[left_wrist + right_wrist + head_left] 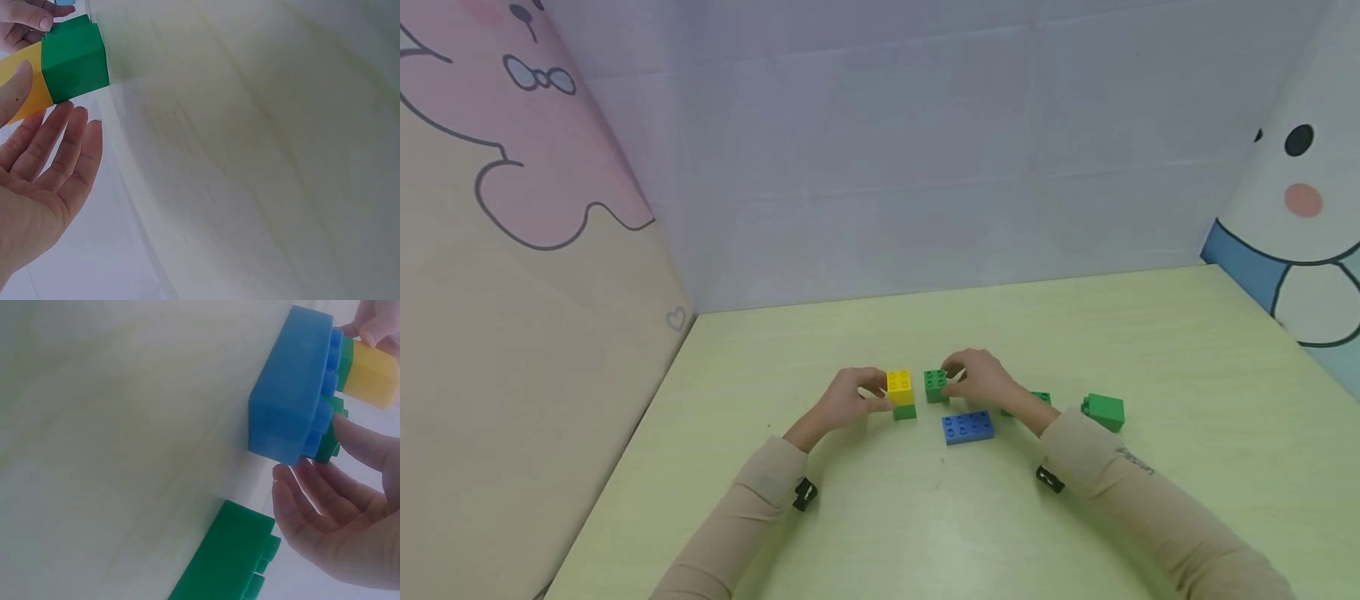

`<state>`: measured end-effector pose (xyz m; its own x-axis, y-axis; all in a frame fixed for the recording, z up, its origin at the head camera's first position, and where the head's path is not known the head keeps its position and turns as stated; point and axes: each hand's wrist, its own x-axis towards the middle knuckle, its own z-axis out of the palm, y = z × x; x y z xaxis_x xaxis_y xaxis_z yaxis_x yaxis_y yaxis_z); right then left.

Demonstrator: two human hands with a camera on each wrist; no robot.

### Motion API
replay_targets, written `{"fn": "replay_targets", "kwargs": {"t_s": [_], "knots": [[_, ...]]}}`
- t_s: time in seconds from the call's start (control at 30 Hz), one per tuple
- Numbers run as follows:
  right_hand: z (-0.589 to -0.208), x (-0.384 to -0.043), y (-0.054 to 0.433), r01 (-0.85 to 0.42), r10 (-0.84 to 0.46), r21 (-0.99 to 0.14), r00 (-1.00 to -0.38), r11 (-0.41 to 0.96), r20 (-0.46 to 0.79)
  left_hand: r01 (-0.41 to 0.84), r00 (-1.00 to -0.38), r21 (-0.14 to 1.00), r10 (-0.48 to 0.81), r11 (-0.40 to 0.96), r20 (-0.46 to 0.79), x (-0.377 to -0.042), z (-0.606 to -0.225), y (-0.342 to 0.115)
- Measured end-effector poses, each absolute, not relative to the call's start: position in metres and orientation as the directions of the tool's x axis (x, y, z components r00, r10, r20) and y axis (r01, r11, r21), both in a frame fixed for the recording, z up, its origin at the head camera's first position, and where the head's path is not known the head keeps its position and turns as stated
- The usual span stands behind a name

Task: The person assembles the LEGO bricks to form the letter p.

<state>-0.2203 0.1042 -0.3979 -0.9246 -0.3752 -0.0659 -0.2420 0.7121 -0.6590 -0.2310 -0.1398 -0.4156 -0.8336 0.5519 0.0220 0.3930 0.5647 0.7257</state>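
Observation:
At the table's middle my left hand (852, 397) pinches a yellow toy brick (899, 388), which sits on top of a green brick (905, 412). In the left wrist view, the thumb presses the yellow brick (39, 84) while the fingers reach the far side. Just to the right, my right hand (983, 377) holds a small green brick (935, 386) between thumb and fingers, a short gap from the stack. A long blue brick (967, 427) lies studs up nearer to me; in the right wrist view this blue brick (290, 387) partly hides the small green one.
Behind the right wrist a green brick (1041, 398) is partly covered. Farther right lies another green brick (1105, 412), tipped on its side with studs facing left. Cloth walls border the pale table (940, 533) at the back and sides.

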Motion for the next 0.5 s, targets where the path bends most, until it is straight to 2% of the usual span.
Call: {"fn": "replay_targets", "kwargs": {"t_s": [0.23, 0.5], "knots": [[-0.398, -0.218, 0.106, -0.222, -0.371, -0.666, -0.924, 0.712, -0.089, 0.386, -0.842, 0.717, 0.540, 0.581, 0.016, -0.230, -0.416, -0.139], [-0.391, -0.209, 0.116, -0.225, -0.360, -0.681, -0.931, 0.697, -0.061, 0.398, -0.835, 0.720, 0.550, 0.569, 0.027, -0.229, -0.413, -0.139]]}}
